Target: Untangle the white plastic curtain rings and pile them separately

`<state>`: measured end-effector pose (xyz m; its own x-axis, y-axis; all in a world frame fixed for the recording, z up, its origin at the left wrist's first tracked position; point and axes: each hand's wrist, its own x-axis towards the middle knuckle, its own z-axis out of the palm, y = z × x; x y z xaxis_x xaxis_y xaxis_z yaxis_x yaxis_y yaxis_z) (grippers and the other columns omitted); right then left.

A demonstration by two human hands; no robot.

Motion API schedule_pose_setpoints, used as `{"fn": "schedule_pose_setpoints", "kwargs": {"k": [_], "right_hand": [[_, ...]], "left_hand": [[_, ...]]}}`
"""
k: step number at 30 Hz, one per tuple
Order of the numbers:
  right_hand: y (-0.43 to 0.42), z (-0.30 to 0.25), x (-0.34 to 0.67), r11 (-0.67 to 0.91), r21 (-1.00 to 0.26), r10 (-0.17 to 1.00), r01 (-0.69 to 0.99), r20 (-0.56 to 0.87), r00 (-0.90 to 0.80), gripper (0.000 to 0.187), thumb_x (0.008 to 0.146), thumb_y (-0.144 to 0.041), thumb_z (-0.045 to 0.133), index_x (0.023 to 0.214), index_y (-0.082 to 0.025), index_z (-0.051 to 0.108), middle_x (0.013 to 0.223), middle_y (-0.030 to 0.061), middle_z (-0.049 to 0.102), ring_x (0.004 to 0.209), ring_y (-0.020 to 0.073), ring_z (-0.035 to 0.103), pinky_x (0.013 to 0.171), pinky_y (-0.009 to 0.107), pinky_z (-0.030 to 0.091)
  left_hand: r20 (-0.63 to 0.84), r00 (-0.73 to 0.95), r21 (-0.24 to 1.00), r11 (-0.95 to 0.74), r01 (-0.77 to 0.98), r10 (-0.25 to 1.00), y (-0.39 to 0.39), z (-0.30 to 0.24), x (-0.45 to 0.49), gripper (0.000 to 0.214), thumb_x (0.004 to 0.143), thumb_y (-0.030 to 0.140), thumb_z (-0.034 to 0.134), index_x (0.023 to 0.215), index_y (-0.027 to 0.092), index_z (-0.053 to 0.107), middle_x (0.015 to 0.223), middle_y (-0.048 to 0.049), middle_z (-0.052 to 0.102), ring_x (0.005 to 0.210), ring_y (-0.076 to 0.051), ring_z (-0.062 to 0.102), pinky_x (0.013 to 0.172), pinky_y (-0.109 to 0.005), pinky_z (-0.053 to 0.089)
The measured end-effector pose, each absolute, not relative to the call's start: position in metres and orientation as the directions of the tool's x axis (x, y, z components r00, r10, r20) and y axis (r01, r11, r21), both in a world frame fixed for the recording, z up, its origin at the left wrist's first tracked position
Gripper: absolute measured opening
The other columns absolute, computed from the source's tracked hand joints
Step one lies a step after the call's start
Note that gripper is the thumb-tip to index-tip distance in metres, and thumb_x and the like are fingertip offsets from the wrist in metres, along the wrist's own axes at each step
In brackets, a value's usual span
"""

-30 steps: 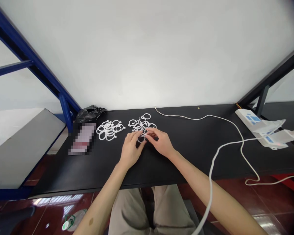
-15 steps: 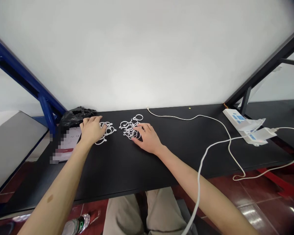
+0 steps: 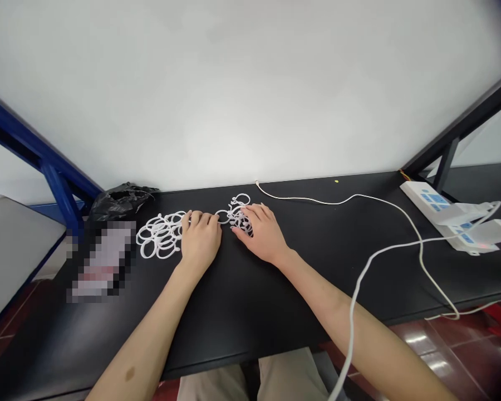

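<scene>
White plastic rings with small knobs lie in two heaps on the black table. My left hand [image 3: 201,236] rests palm down between the heaps, its fingers slightly apart and bent, touching the right edge of the left heap of rings [image 3: 157,234]. A single ring [image 3: 222,216] shows just beyond its index finger. Over the smaller right heap of rings [image 3: 239,214] lies my right hand [image 3: 265,231], with thumb and fingers spread and partly covering it. Whatever lies under both palms is hidden.
A crumpled black plastic bag [image 3: 121,199] sits at the back left, with a blurred-out flat object [image 3: 104,256] before it. On the right, a white power strip [image 3: 432,197] has plugs in it. A white cable [image 3: 367,262] crosses my right forearm. A blue frame [image 3: 62,184] stands left.
My left hand has moved right, from the left heap toward the right one. The left heap now shows more rings. My right hand stays over the right heap. The view has shifted slightly.
</scene>
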<state>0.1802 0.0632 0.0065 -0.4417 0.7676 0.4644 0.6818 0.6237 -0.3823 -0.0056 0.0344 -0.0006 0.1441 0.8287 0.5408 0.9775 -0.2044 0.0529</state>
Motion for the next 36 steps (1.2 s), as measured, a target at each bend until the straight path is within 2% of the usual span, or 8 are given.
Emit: {"fn": "schedule_pose_setpoints", "kwargs": {"k": [5, 8, 12, 17, 20, 25, 32, 36], "right_hand": [[0.065, 0.009, 0.181, 0.594, -0.420, 0.775, 0.686, 0.528, -0.347, 0.039, 0.096, -0.042, 0.054, 0.127, -0.019, 0.062, 0.125, 0.0138, 0.063, 0.119, 0.0314, 0.053, 0.104, 0.051, 0.044], [0.067, 0.006, 0.179, 0.542, -0.415, 0.803, 0.731, 0.512, -0.305, 0.034, 0.096, -0.039, 0.054, 0.118, -0.017, 0.066, 0.119, 0.0152, 0.063, 0.114, 0.0324, 0.054, 0.099, 0.051, 0.047], [0.067, 0.006, 0.177, 0.529, -0.423, 0.802, 0.736, 0.534, -0.269, 0.030, 0.096, -0.038, 0.055, 0.114, -0.018, 0.067, 0.125, 0.0173, 0.057, 0.121, 0.0346, 0.051, 0.103, 0.055, 0.045], [0.061, 0.013, 0.174, 0.686, -0.427, 0.704, 0.589, 0.594, -0.390, 0.035, 0.096, -0.025, 0.052, 0.130, -0.024, 0.058, 0.135, 0.0106, 0.055, 0.130, 0.0291, 0.047, 0.109, 0.051, 0.044], [0.057, 0.014, 0.171, 0.752, -0.429, 0.652, 0.500, 0.592, -0.474, 0.032, 0.096, -0.024, 0.051, 0.127, -0.025, 0.060, 0.129, 0.0087, 0.060, 0.123, 0.0253, 0.053, 0.106, 0.046, 0.048], [0.049, 0.012, 0.167, 0.759, -0.561, 0.649, 0.332, 0.609, -0.456, 0.024, 0.096, -0.021, 0.051, 0.117, -0.023, 0.061, 0.106, 0.0048, 0.065, 0.097, 0.0170, 0.064, 0.088, 0.033, 0.057], [0.043, 0.012, 0.163, 0.573, -0.798, 0.801, 0.188, 0.494, -0.339, 0.018, 0.092, -0.028, 0.060, 0.110, -0.024, 0.060, 0.098, 0.0020, 0.072, 0.086, 0.0157, 0.070, 0.078, 0.032, 0.059], [0.047, 0.013, 0.163, 0.507, -0.844, 0.849, 0.178, 0.452, -0.274, 0.013, 0.091, -0.034, 0.063, 0.094, -0.021, 0.061, 0.088, 0.0013, 0.073, 0.077, 0.0145, 0.071, 0.072, 0.029, 0.058]], "left_hand": [[0.561, 0.188, 0.049, -0.260, 0.964, 0.806, 0.034, 0.001, -0.003, 0.023, 0.094, 0.022, 0.047, 0.098, 0.021, 0.070, 0.091, -0.0105, 0.071, 0.096, -0.032, 0.057, 0.100, -0.056, 0.037], [0.624, 0.143, 0.041, -0.215, 0.976, 0.769, 0.033, 0.007, -0.005, 0.022, 0.094, 0.021, 0.049, 0.108, 0.020, 0.066, 0.095, -0.0097, 0.071, 0.095, -0.031, 0.057, 0.096, -0.052, 0.039], [0.694, 0.064, 0.121, -0.204, 0.972, 0.717, 0.032, 0.013, -0.007, 0.029, 0.092, 0.021, 0.051, 0.119, 0.019, 0.060, 0.098, -0.0092, 0.069, 0.095, -0.030, 0.058, 0.090, -0.048, 0.041], [0.712, 0.137, 0.182, -0.370, 0.911, 0.688, 0.028, 0.017, -0.003, 0.029, 0.092, 0.020, 0.052, 0.119, 0.022, 0.059, 0.100, -0.0069, 0.067, 0.093, -0.025, 0.058, 0.086, -0.043, 0.047], [0.736, 0.177, 0.176, -0.437, 0.882, 0.653, 0.024, 0.019, 0.002, 0.025, 0.092, 0.020, 0.053, 0.117, 0.023, 0.058, 0.098, -0.0061, 0.066, 0.089, -0.023, 0.059, 0.083, -0.040, 0.049], [0.767, 0.173, 0.202, -0.488, 0.849, 0.618, 0.018, 0.021, 0.006, 0.020, 0.094, 0.018, 0.053, 0.112, 0.023, 0.060, 0.098, -0.0045, 0.065, 0.090, -0.020, 0.060, 0.080, -0.036, 0.051], [0.708, 0.041, 0.426, -0.473, 0.771, 0.705, 0.011, 0.024, 0.007, 0.020, 0.096, 0.024, 0.053, 0.116, 0.022, 0.058, 0.100, -0.0015, 0.072, 0.089, -0.015, 0.070, 0.081, -0.030, 0.056], [0.676, 0.050, 0.454, -0.469, 0.758, 0.735, 0.009, 0.023, 0.008, 0.027, 0.097, 0.024, 0.050, 0.123, 0.022, 0.055, 0.109, -0.0036, 0.074, 0.098, -0.017, 0.071, 0.089, -0.034, 0.056]]}}
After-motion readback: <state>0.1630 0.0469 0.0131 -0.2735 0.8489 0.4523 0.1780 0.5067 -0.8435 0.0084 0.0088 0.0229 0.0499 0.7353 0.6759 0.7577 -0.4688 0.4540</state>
